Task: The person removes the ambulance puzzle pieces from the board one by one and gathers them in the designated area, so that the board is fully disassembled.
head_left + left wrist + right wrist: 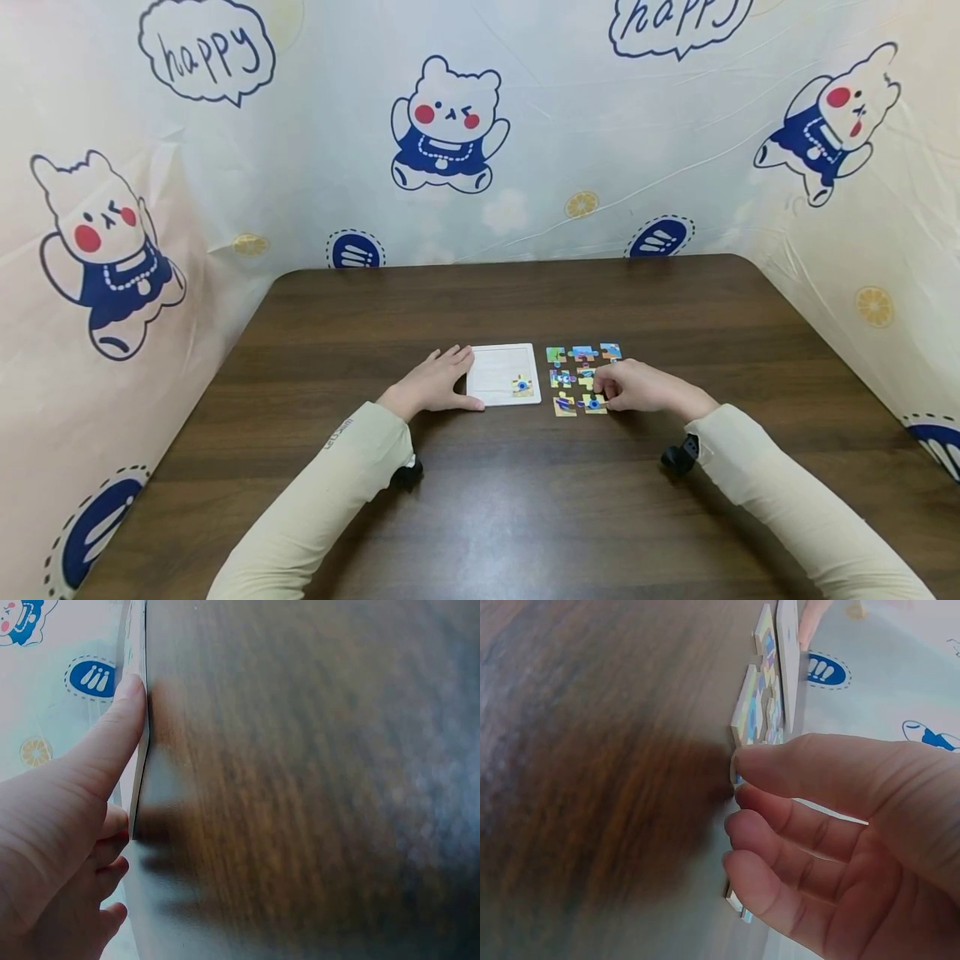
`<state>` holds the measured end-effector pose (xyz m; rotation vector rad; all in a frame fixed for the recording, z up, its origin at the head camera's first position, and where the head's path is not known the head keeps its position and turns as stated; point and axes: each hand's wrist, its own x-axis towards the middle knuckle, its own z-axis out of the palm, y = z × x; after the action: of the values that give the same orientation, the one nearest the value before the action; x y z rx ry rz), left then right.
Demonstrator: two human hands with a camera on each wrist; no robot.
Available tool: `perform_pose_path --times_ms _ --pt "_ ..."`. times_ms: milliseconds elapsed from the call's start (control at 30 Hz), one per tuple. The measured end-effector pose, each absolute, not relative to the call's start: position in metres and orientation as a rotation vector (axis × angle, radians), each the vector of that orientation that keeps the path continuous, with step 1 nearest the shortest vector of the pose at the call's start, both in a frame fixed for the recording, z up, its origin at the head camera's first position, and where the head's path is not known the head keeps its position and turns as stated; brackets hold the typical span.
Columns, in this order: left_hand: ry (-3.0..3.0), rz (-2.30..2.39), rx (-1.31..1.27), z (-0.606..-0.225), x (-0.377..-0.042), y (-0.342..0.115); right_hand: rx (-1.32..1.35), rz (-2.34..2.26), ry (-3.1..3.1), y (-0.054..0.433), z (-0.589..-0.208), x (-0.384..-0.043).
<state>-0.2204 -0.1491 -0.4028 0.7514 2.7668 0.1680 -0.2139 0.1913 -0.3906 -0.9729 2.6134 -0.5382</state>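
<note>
Here, my left hand [433, 385] lies flat on the table [495, 500], fingers straight, thumb pressed along the left edge of the white puzzle tray [497, 371]; I judge that steady brace is worth holding. One placed piece [522, 386] sits in the tray's lower right corner. Just right of the tray lie the loose puzzle pieces [581, 353] in rows. My right hand [637, 387] curls over the bottom row, fingertips pinching the blue-dotted piece [594, 404]; I would lift it cleanly without nudging neighbours.
</note>
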Motion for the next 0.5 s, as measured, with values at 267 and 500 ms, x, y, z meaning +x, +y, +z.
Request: perform_pose_path --times_ms 267,500 --pt "2.767 0.167 0.742 -0.403 -0.221 -0.149 -0.914 -0.556 2.604 0.187 -0.380 -0.216" --pt "2.767 0.172 0.756 -0.403 -0.220 -0.149 -0.957 -0.610 2.639 0.172 -0.371 -0.218"
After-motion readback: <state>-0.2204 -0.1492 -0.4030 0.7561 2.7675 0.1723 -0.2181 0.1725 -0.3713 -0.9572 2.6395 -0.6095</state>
